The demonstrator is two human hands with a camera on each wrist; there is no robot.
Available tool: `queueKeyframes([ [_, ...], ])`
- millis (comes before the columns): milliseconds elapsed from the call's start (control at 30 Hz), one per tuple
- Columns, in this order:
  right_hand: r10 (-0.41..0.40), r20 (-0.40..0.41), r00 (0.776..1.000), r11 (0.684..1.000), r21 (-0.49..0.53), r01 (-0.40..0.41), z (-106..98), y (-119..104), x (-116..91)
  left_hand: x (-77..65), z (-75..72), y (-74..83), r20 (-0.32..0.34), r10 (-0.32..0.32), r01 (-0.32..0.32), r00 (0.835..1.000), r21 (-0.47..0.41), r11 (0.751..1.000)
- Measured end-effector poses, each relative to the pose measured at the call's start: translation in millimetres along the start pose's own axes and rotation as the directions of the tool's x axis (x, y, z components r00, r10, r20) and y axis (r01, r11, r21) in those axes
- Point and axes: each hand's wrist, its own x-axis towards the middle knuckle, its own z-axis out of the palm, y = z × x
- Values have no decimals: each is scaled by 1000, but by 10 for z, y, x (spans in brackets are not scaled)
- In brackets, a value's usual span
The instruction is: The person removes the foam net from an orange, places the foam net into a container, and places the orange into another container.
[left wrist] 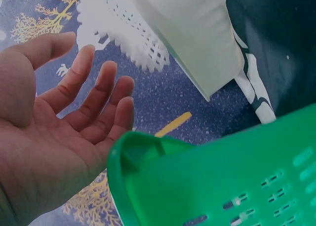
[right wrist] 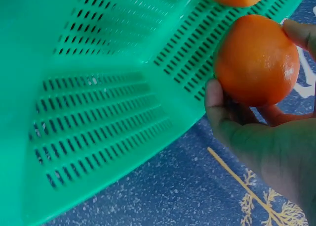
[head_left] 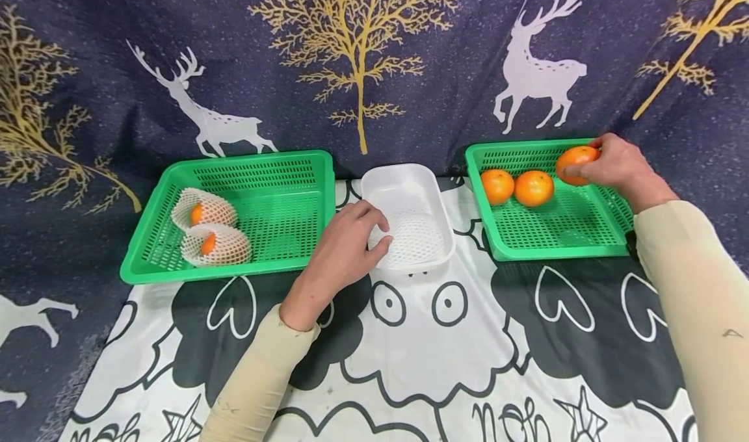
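Note:
At the right green basket [head_left: 562, 253], my right hand [head_left: 623, 166] grips an orange [head_left: 577, 165] between thumb and fingers, raised over the basket's far right part. The right wrist view shows the same orange [right wrist: 257, 60] with fingertips around its sides. Two more oranges, one [head_left: 497, 186] at the left wall and another [head_left: 534, 188] beside it, lie in this basket. My left hand [head_left: 348, 240] reaches over the left edge of the small white basket [head_left: 447, 244], fingers loosely bent and holding nothing. White foam netting [head_left: 412, 237] lies in that basket.
On the left stands another green basket [head_left: 281, 201] with two oranges in foam nets, one net [head_left: 219, 211] behind the other [head_left: 231, 247]. A patterned black-and-white cloth [head_left: 421, 357] covers the table. Behind hangs a dark blue cloth [head_left: 421, 110] with deer and trees.

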Motion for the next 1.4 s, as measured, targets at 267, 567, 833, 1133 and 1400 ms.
queueKeyframes([
  [267,-34,84,996,995,-88,41,13,59,131,-81,-123,-127,1,-36,36,999,-39,999],
  [567,-42,229,973,988,-135,74,78,84,282,-188,-222,-248,-12,-63,62,998,-48,997],
  [833,-45,255,966,977,-191,96,90,115,354,-273,-366,-318,-20,-100,100,995,-19,995],
  [1133,-68,294,953,947,-281,155,144,173,400,-410,-544,-444,-58,-159,159,986,-5,987],
  [1400,-97,311,946,945,-269,186,182,154,411,-500,-647,-571,-92,-182,183,979,8,983],
])
